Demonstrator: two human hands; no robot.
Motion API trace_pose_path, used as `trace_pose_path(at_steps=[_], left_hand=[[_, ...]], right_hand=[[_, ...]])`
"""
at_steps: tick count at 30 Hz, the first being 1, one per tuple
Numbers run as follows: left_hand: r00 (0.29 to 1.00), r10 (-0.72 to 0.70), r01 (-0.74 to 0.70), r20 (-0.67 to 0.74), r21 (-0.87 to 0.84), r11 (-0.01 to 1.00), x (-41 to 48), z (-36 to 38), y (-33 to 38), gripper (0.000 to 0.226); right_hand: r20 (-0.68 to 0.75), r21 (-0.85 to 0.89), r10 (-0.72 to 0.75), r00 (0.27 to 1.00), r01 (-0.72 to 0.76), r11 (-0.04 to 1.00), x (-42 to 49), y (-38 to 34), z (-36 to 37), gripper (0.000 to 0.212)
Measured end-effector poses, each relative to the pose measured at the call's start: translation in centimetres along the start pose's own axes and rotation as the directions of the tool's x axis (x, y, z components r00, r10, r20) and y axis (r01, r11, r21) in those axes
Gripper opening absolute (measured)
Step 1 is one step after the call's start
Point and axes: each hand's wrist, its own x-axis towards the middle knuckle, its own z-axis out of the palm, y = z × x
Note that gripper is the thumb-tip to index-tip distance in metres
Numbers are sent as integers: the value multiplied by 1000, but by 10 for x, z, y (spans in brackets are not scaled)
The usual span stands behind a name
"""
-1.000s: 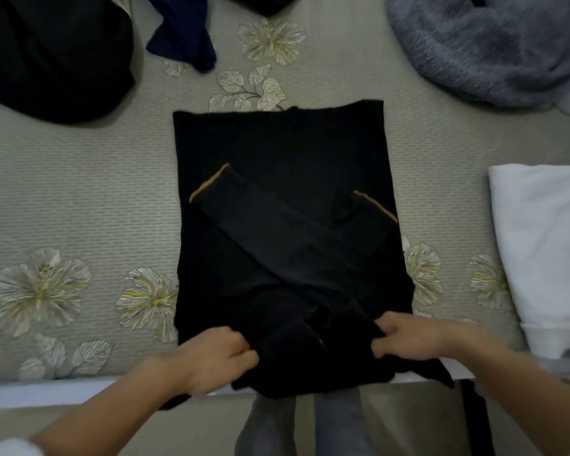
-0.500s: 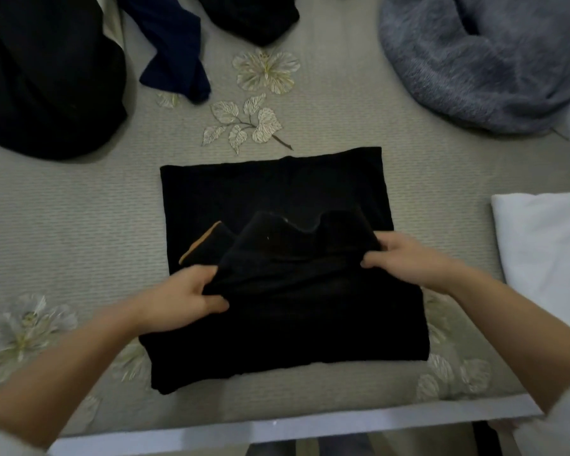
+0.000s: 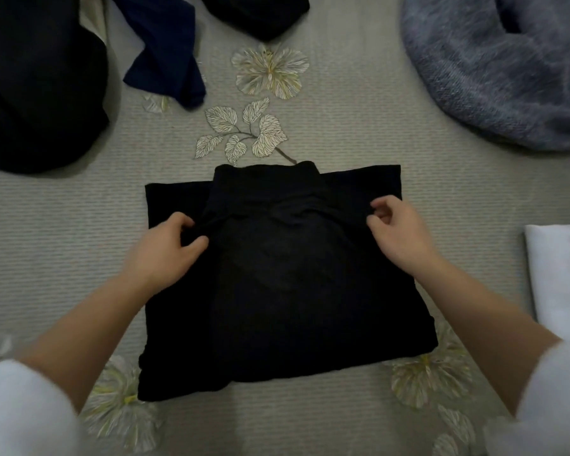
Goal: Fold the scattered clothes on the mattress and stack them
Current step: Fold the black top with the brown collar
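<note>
The left hand pinches the folded top layer of the black sweater, which lies mid-width on the mattress, toward its near edge. The right hand curls its fingers at the fold, but I cannot tell whether it is gripping. Letting go unevenly could skew the layer and leave a lopsided bundle.

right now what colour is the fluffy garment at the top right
The fluffy garment is mottled blue-grey, seen in the head view.
</note>
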Motion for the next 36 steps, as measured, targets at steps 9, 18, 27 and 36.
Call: trace_pose_path(at_steps=[9,18,27,36], left_hand=[[944,59,-31,-323,89,996,3,21,-19,22],[907,330,-289,-261,183,940,-71,69,13,56],[987,146,-158,66,233,959,-147,130,-28,65],[966,213,-256,150,398,881,-169,107,-45,92]], right_hand=[[-91,-62,-63,994,58,996,-7,38,-10,15],[-169,-315,-388,906,324,892,-53,31,5,37],[474,-531,-462,749,662,528,-125,111,16,72],[462,-569,-633,621,755,325,-124,122,2,64]])
